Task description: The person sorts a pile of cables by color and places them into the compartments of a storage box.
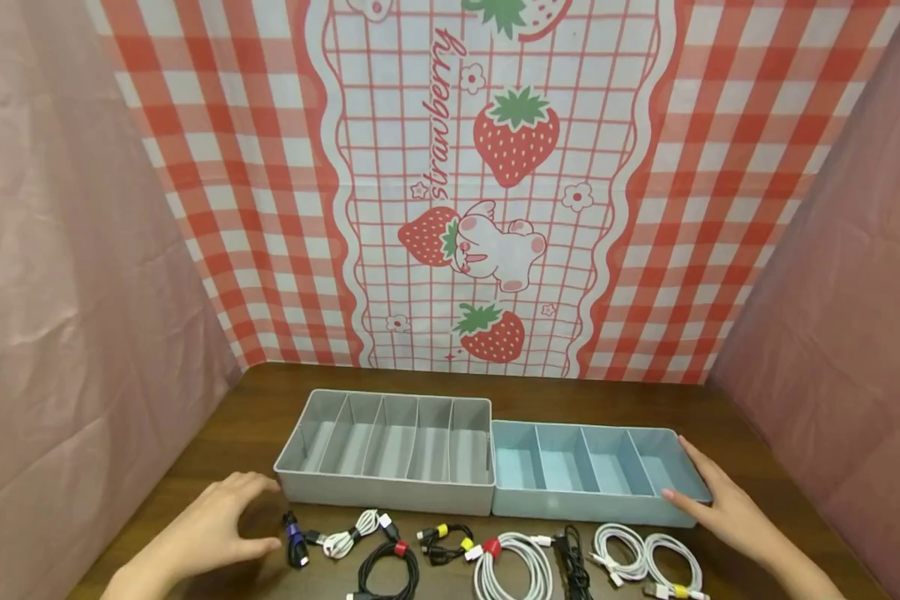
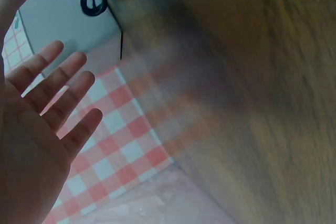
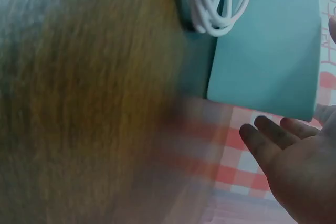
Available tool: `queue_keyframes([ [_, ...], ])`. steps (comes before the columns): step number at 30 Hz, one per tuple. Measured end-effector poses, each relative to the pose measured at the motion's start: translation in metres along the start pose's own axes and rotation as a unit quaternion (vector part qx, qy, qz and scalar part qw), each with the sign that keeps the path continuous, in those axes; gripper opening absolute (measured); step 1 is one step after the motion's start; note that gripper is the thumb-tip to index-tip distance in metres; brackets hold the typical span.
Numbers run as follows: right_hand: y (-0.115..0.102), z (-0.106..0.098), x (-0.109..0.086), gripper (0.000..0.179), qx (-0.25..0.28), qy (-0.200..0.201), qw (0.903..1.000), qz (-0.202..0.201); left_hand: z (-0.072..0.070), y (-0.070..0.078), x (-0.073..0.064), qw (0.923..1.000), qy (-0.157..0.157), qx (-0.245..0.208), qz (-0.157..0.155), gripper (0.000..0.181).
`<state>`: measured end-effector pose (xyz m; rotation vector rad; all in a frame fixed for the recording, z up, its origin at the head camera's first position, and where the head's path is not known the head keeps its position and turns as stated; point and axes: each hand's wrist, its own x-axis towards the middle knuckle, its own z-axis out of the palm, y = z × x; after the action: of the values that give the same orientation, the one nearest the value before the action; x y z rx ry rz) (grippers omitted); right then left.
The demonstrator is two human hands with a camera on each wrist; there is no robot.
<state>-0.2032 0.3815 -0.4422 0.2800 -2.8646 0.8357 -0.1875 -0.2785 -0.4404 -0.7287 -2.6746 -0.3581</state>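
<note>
My left hand [image 1: 213, 525] is spread beside the left end of the grey divided box [image 1: 386, 492], thumb apart from the fingers and nothing held. A black cable with a purple tie [image 1: 296, 542] lies just right of that thumb. At the right end of the light blue divided box [image 1: 592, 505] is my right hand [image 1: 727, 504], its fingers along the end wall and its thumb at the front rim. The right wrist view shows these fingers [image 3: 262, 145] fairly straight, right by the box's end. Both boxes stand end to end, their visible compartments bare.
In front of the boxes lie several bundled cables: a white one [image 1: 339, 544], a black one with a red tie [image 1: 363, 575], a short black one with yellow ties [image 1: 438, 552], and a white coil [image 1: 542, 575]. Further right are a black bundle [image 1: 572, 562] and white coils [image 1: 603, 542].
</note>
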Motion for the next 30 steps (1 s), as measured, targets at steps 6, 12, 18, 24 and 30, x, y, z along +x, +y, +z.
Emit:
queue_keyframes([
  [6,0.005,-0.001,0.005,0.094,0.003,-0.023,0.9996,0.017,0.007,-0.002,0.003,0.9988,-0.017,-0.024,0.04,0.062],
  [12,0.011,-0.001,0.004,0.094,0.025,-0.056,0.9972,0.042,0.012,-0.004,0.003,0.9951,-0.062,-0.048,0.06,0.059],
  [18,0.014,0.0,0.005,0.09,0.039,-0.057,0.9969,0.038,0.019,-0.011,0.001,0.9917,-0.082,-0.049,0.086,0.043],
  [24,0.015,0.001,0.007,0.089,0.035,-0.06,0.9966,0.044,0.027,-0.019,0.002,0.9868,-0.065,-0.066,0.133,0.037],
  [30,0.017,0.0,0.008,0.089,0.034,-0.082,0.9941,0.063,0.034,-0.028,0.003,0.9823,-0.045,-0.1,0.152,0.036],
])
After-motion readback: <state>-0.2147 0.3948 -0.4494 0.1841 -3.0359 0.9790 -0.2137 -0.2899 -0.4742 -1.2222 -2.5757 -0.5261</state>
